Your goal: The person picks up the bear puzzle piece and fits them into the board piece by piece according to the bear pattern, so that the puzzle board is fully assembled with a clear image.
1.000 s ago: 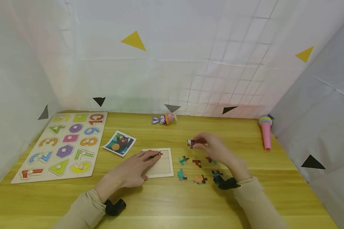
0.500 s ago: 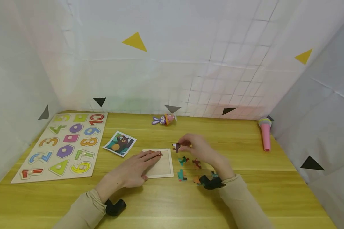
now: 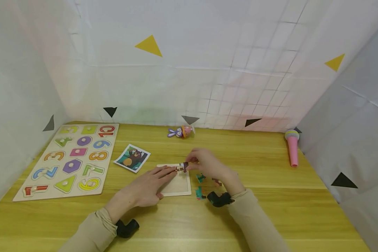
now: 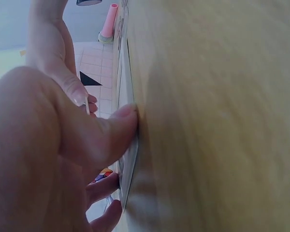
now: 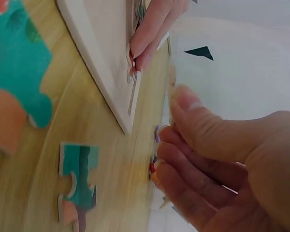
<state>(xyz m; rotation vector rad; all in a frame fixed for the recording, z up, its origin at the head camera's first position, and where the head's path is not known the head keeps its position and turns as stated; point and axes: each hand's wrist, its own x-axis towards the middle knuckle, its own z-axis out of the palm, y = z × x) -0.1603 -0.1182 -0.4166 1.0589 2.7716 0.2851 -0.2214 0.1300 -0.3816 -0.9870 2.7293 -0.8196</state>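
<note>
A light wooden puzzle tray [image 3: 176,187] lies in the middle of the table. My left hand [image 3: 145,187] rests over its left side, fingers extended across the top-left corner onto puzzle pieces [image 3: 177,169] that they partly cover; the thumb touches the tray's near edge. Between thumb and fingers, my right hand [image 3: 208,164] pinches a dark brown and white puzzle piece [image 3: 185,166] above the tray's top-right corner. In the right wrist view that piece [image 5: 172,79] shows edge-on, lifted clear of the table. Loose teal puzzle pieces [image 3: 200,193] lie right of the tray, some hidden under the right wrist.
A bear picture card [image 3: 132,158] and a number-and-shape board [image 3: 66,162] lie to the left. A rabbit figure toy [image 3: 180,131] lies at the back, and a pink toy microphone [image 3: 292,148] at the far right. White sheeting [image 3: 189,87] encloses the table.
My right hand has carried the pinched piece leftward, from above the loose pieces to over the tray's top-right corner. The left hand has stayed in place on the tray.
</note>
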